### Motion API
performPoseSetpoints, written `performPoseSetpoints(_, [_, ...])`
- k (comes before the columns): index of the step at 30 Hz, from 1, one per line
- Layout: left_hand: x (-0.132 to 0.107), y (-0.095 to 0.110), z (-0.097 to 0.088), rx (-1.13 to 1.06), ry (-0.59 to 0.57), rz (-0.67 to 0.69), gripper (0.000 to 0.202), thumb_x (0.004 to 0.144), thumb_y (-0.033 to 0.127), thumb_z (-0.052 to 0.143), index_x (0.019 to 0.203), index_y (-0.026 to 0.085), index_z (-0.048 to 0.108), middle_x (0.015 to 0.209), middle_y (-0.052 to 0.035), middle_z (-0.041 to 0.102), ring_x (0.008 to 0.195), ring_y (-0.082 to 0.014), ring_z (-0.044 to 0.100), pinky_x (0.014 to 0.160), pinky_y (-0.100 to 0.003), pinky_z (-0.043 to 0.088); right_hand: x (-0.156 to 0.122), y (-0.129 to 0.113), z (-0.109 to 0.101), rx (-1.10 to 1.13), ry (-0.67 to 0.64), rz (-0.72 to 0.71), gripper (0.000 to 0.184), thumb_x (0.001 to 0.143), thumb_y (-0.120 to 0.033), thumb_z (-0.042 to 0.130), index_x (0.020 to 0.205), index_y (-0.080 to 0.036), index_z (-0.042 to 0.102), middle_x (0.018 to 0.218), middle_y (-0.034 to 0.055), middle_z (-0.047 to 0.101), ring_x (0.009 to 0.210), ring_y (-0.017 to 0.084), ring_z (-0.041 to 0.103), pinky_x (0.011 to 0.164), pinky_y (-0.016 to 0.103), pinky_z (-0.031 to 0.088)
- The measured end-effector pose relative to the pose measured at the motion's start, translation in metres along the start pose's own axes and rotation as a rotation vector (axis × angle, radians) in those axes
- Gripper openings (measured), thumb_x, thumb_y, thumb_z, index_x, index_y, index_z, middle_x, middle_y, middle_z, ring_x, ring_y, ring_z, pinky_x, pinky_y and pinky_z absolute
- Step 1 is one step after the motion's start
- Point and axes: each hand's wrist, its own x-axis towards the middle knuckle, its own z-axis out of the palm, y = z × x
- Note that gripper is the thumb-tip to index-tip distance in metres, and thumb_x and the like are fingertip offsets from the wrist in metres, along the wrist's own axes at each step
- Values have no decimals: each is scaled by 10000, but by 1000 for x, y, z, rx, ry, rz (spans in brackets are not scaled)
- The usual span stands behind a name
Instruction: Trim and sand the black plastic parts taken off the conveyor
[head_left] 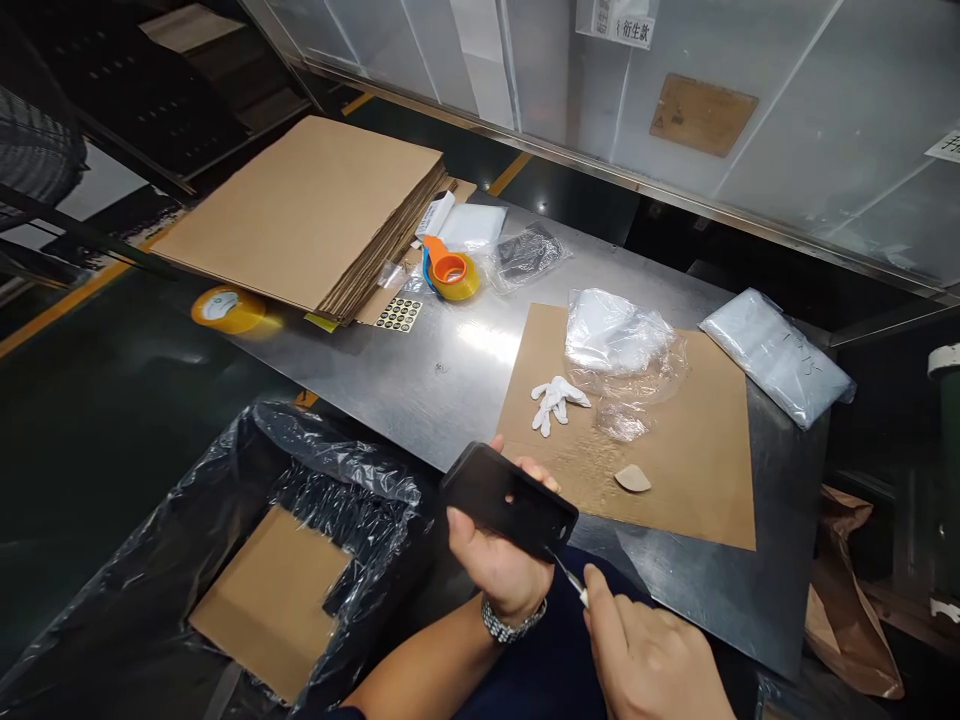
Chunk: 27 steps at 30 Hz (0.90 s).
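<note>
My left hand [501,565] is closed around a black, box-shaped plastic part [504,497] with a small hole in its face, held tilted above the table's front edge. A thin, pointed craft knife [573,578] is pinched in my right hand [637,640], its tip at the part's near lower corner. The knife's handle is mostly hidden by my fingers. Beyond my hands lies a flat cardboard sheet [697,480] with a white glove [556,403], a small beige scrap [632,479] and clear plastic bags [622,335] on it.
A stack of cardboard [315,210] fills the left of the metal table [360,390]. Near it are a tape dispenser [454,272], a tape roll [229,310] and a sticker sheet [399,314]. A black-lined bin [150,590] stands lower left; a wrapped pack [776,355] lies right.
</note>
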Motion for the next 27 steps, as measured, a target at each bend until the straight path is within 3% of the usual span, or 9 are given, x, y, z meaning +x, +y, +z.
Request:
performPoseSetpoints(4, [0,1,0,-1,-3,40,470,725,576,391,984,247,604,691,-18,562,621,-154,503,581,-275,445,-3,-4,3,-40,-63,-18,274,842,-86,352,1010,-12,555,469,-11,487,354,95,456,376,242,267])
performPoseSetpoints(13, [-2,2,-2,46,-47,109,484,701,593,391,984,255,592,668,-19,567,608,-162,500,573,-291,438,-4,-6,0,4,-59,47,270,840,-76,370,1040,-63,552,489,-12,483,391,81,442,405,221,289])
performPoseSetpoints(27, [-6,4,-4,51,-98,162,478,714,579,387,985,246,595,657,-19,569,597,-159,493,567,-292,433,-7,-7,-1,-15,-114,0,301,806,-26,335,1019,-65,544,497,-7,507,395,86,470,403,218,298])
